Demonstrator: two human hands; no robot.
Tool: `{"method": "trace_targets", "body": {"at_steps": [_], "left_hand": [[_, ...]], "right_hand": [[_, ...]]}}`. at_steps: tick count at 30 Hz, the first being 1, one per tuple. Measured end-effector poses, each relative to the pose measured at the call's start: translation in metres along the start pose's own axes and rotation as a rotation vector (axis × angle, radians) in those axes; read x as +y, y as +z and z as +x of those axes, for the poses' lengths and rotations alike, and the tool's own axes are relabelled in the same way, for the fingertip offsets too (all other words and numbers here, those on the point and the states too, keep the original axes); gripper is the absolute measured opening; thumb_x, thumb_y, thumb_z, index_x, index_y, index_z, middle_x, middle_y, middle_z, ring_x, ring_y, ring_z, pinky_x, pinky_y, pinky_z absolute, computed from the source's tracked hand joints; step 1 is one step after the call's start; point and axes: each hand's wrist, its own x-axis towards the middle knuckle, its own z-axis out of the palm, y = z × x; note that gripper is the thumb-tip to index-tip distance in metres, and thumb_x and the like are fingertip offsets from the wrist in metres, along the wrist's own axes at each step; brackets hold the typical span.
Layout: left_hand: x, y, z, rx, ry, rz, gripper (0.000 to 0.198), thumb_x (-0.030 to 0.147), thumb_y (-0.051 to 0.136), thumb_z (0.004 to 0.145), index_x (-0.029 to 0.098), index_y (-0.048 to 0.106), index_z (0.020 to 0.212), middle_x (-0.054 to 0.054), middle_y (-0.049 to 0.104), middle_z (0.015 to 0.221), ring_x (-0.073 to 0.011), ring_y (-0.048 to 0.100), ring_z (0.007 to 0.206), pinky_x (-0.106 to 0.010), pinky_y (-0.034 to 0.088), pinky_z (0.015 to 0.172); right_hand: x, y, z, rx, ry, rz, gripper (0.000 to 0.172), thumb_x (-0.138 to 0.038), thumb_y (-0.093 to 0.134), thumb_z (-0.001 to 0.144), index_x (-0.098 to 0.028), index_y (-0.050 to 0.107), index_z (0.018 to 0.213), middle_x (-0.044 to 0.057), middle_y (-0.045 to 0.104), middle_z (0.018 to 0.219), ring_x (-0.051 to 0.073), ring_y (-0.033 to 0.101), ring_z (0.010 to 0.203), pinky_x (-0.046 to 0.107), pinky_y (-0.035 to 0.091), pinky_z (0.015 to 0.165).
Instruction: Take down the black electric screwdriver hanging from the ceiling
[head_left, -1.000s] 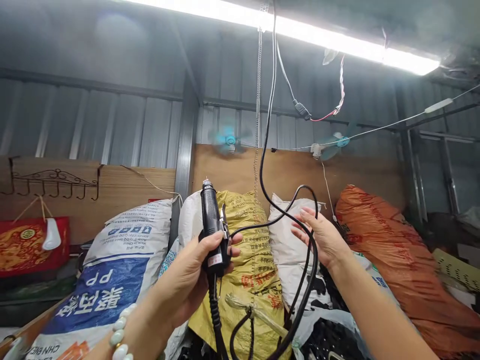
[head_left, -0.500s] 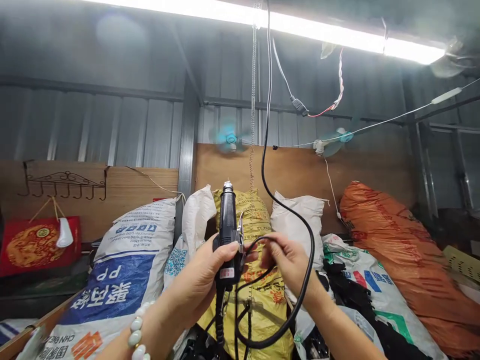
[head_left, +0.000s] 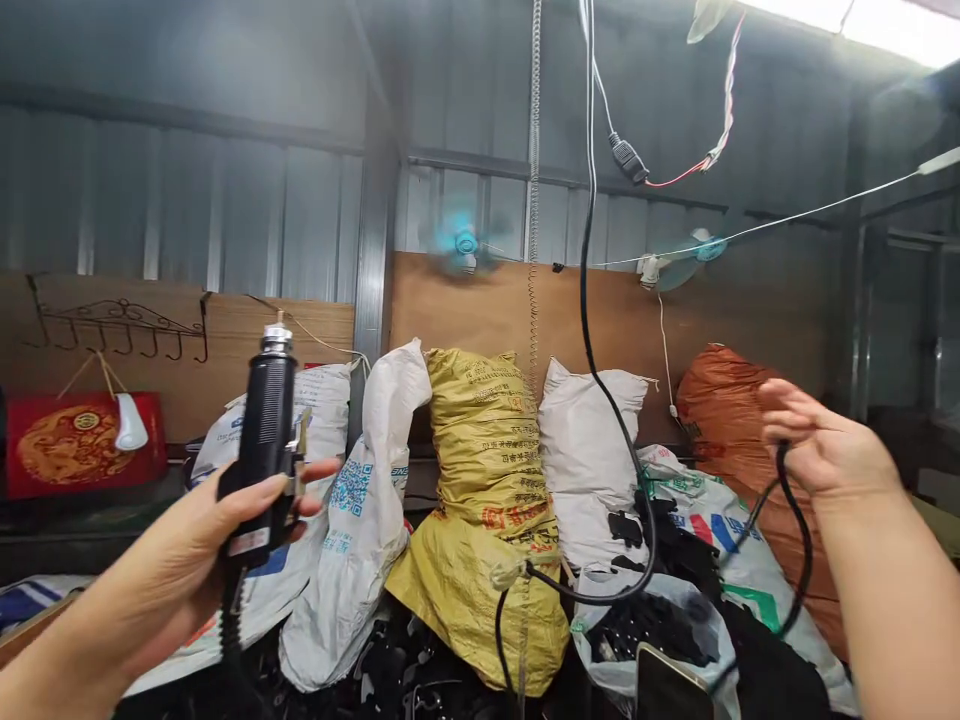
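My left hand (head_left: pixel 199 550) is wrapped around a black electric screwdriver (head_left: pixel 264 425), held upright at the left with its metal tip pointing up. A coiled black cord runs down from its base. At the right, my raised right hand (head_left: pixel 832 450) has its fingers closed on a black cable (head_left: pixel 802 560) that loops below it. Another black cable (head_left: pixel 626 430) hangs from above between my hands and curves to a tied spot in front of the yellow sack (head_left: pixel 487 450).
Behind stand white sacks (head_left: pixel 592 430) and an orange sack (head_left: pixel 720 400). Low down are a plastic bag (head_left: pixel 705 620) of black parts and a phone-like object (head_left: pixel 667 685). A spring (head_left: pixel 535 150) hangs centrally; two fans (head_left: pixel 465 240) are on the wall.
My hands have moved apart: the left one leftward with the screwdriver, the right one rightward and up with the cable. The view has shifted, and the ceiling lamp sits farther right.
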Motion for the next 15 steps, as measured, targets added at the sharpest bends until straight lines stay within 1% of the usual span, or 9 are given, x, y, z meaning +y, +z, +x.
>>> {"method": "trace_targets", "body": {"at_steps": [2, 3, 5, 7, 9, 10, 12, 15], "left_hand": [[-0.005, -0.017, 0.010, 0.062, 0.022, 0.014, 0.029, 0.031, 0.066, 0.070, 0.020, 0.062, 0.097, -0.003, 0.068, 0.074, -0.0131, 0.061, 0.062, -0.016, 0.054, 0.051], [-0.006, -0.023, 0.015, 0.092, 0.049, 0.023, 0.027, 0.032, 0.064, 0.072, 0.021, 0.062, 0.096, -0.002, 0.068, 0.076, -0.0129, 0.061, 0.061, -0.016, 0.054, 0.051], [-0.005, -0.027, 0.021, 0.111, 0.069, 0.031, 0.022, 0.028, 0.057, 0.077, 0.021, 0.060, 0.098, 0.002, 0.068, 0.084, -0.0112, 0.062, 0.065, -0.017, 0.054, 0.054], [0.000, -0.024, 0.023, 0.089, 0.048, 0.019, 0.021, 0.023, 0.052, 0.081, 0.021, 0.058, 0.101, 0.005, 0.067, 0.078, -0.0087, 0.061, 0.065, -0.014, 0.053, 0.056], [0.003, -0.016, 0.022, 0.054, 0.028, 0.012, 0.024, 0.016, 0.055, 0.079, 0.020, 0.056, 0.102, 0.005, 0.067, 0.072, -0.0071, 0.060, 0.063, -0.011, 0.051, 0.056], [0.003, -0.011, 0.022, 0.036, 0.036, 0.013, 0.026, 0.015, 0.057, 0.077, 0.018, 0.056, 0.102, 0.004, 0.067, 0.073, -0.0065, 0.059, 0.061, -0.010, 0.051, 0.056], [0.000, -0.003, 0.024, -0.001, 0.080, 0.023, 0.028, 0.014, 0.060, 0.074, 0.015, 0.056, 0.102, -0.002, 0.068, 0.085, -0.0076, 0.060, 0.064, -0.011, 0.052, 0.058], [-0.010, 0.007, 0.027, -0.077, 0.124, 0.043, 0.031, 0.018, 0.060, 0.075, 0.011, 0.053, 0.104, -0.011, 0.061, 0.108, -0.0129, 0.061, 0.085, -0.015, 0.053, 0.066]], "right_hand": [[0.002, 0.011, 0.002, -0.183, 0.145, -0.244, 0.033, 0.001, 0.030, 0.077, -0.015, 0.057, 0.090, -0.002, 0.046, 0.051, 0.000, 0.025, 0.027, 0.006, 0.024, 0.027], [0.005, 0.021, 0.002, -0.256, 0.203, -0.328, 0.035, 0.000, 0.035, 0.075, -0.014, 0.055, 0.099, -0.003, 0.046, 0.049, 0.001, 0.024, 0.027, 0.008, 0.022, 0.026], [0.012, 0.048, 0.003, -0.400, 0.246, -0.493, 0.049, 0.000, 0.040, 0.071, -0.014, 0.046, 0.117, -0.002, 0.048, 0.047, 0.004, 0.027, 0.027, 0.010, 0.020, 0.026], [0.021, 0.080, 0.003, -0.525, 0.235, -0.633, 0.060, -0.001, 0.039, 0.067, -0.014, 0.038, 0.125, -0.002, 0.051, 0.047, 0.007, 0.033, 0.028, 0.012, 0.022, 0.026], [0.028, 0.114, 0.003, -0.623, 0.193, -0.681, 0.062, -0.002, 0.039, 0.065, -0.014, 0.039, 0.125, 0.000, 0.055, 0.049, 0.011, 0.041, 0.032, 0.015, 0.029, 0.028], [0.031, 0.130, 0.003, -0.666, 0.162, -0.678, 0.060, -0.002, 0.039, 0.065, -0.015, 0.041, 0.123, 0.001, 0.056, 0.051, 0.012, 0.045, 0.036, 0.016, 0.033, 0.030], [0.034, 0.159, 0.002, -0.734, 0.102, -0.658, 0.057, -0.002, 0.039, 0.065, -0.016, 0.044, 0.120, 0.002, 0.059, 0.056, 0.013, 0.051, 0.042, 0.017, 0.039, 0.035], [0.040, 0.192, 0.003, -0.773, 0.041, -0.653, 0.051, -0.001, 0.038, 0.067, -0.015, 0.047, 0.115, 0.002, 0.060, 0.057, 0.012, 0.052, 0.044, 0.017, 0.040, 0.037]]}}
